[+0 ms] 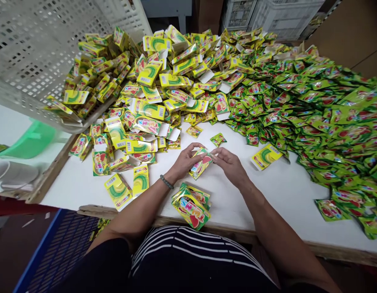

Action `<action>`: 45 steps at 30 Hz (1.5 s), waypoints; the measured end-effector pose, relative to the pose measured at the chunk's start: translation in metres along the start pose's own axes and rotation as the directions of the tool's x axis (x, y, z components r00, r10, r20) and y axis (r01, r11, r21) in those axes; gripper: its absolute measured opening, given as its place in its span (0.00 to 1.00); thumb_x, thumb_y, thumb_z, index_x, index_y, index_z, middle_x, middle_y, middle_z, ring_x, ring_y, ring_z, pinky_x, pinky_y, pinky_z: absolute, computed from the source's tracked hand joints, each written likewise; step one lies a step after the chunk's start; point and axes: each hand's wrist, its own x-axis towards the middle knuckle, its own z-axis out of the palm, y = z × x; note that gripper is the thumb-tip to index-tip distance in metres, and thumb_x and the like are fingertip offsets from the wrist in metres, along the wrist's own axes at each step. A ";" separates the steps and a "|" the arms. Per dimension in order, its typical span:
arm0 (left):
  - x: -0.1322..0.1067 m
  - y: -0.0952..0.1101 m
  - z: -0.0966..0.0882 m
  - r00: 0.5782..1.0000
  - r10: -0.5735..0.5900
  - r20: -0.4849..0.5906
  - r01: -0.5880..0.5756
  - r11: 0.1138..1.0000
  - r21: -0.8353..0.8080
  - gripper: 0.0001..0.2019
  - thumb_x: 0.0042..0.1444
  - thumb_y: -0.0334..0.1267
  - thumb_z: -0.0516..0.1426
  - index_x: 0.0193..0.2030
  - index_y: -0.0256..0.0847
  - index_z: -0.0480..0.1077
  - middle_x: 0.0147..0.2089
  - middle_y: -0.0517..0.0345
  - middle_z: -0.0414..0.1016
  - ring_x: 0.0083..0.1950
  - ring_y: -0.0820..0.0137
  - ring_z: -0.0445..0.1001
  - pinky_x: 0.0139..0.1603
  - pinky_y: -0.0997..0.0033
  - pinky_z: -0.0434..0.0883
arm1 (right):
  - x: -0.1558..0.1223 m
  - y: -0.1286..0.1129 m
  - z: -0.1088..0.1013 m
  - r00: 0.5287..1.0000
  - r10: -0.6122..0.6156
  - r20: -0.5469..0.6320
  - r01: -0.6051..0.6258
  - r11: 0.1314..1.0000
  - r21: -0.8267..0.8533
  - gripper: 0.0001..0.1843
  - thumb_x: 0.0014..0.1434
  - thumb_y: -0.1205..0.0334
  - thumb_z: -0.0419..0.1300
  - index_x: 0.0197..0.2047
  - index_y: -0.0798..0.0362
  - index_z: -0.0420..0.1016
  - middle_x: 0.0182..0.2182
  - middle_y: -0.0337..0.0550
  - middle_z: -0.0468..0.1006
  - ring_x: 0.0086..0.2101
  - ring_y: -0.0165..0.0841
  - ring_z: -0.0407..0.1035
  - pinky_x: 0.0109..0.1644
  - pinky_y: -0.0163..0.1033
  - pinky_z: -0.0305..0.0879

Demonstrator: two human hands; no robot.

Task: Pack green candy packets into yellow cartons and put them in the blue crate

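Observation:
My left hand (186, 162) is closed around a small printed carton (198, 170), green and yellow with a watermelon picture. My right hand (229, 166) pinches at the carton's upper right end, its fingertips partly hiding that end. Just beyond my hands lie a green foil sachet (218, 139) and a yellow sachet (194, 131). Nearer my body, a couple of cartons (191, 206) overlap at the table edge. To the right of my right hand rests another carton (266, 156), its yellow side with a green swirl facing up.
A large heap of yellow cartons (164, 79) covers the back left, spilling from a tipped white perforated crate (26, 77). Green sachets (323, 106) pile up along the right. At far left are a green scoop-like container (29, 140) and a white mug (14, 173); a blue basket (58, 240) stands below.

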 end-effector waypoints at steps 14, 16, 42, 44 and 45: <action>0.001 -0.002 0.005 0.995 0.058 -0.082 -0.051 0.995 0.080 0.28 0.41 0.45 0.70 0.45 0.41 0.61 0.22 0.71 0.70 0.20 0.81 0.63 0.23 0.81 0.59 | 0.003 -0.002 0.002 0.979 0.129 -0.157 -0.101 0.979 0.176 0.15 0.44 0.50 0.71 0.32 0.51 0.82 0.30 0.41 0.83 0.30 0.34 0.74 0.39 0.41 0.70; 0.001 -0.002 0.005 0.997 0.048 -0.054 -0.043 0.994 0.096 0.28 0.42 0.45 0.70 0.45 0.41 0.61 0.23 0.69 0.71 0.20 0.80 0.64 0.23 0.80 0.59 | 0.004 -0.001 0.000 0.966 0.192 -0.175 -0.144 0.956 0.255 0.14 0.41 0.51 0.72 0.29 0.50 0.82 0.28 0.40 0.83 0.28 0.33 0.72 0.36 0.41 0.68; -0.001 0.004 -0.007 0.996 0.063 -0.059 -0.059 0.996 0.068 0.26 0.44 0.49 0.68 0.46 0.37 0.67 0.19 0.70 0.65 0.18 0.82 0.57 0.21 0.79 0.51 | -0.017 -0.008 0.023 0.918 -0.364 -0.159 0.235 0.820 -0.522 0.15 0.62 0.55 0.55 0.44 0.48 0.82 0.43 0.48 0.83 0.43 0.42 0.76 0.52 0.50 0.70; -0.002 0.004 -0.007 0.994 0.063 -0.090 -0.059 0.997 0.052 0.27 0.43 0.49 0.68 0.46 0.38 0.66 0.20 0.70 0.66 0.19 0.81 0.60 0.22 0.79 0.54 | -0.018 -0.005 0.032 0.899 -0.387 -0.202 0.225 0.807 -0.546 0.16 0.63 0.56 0.54 0.45 0.50 0.81 0.42 0.51 0.83 0.43 0.43 0.76 0.52 0.51 0.69; -0.003 0.005 -0.006 0.993 0.062 -0.105 -0.058 0.997 0.043 0.27 0.43 0.48 0.69 0.46 0.38 0.66 0.20 0.69 0.68 0.20 0.81 0.61 0.23 0.79 0.55 | -0.019 -0.004 0.035 0.895 -0.387 -0.223 0.218 0.813 -0.540 0.16 0.63 0.56 0.54 0.45 0.51 0.81 0.42 0.52 0.83 0.43 0.43 0.76 0.52 0.51 0.70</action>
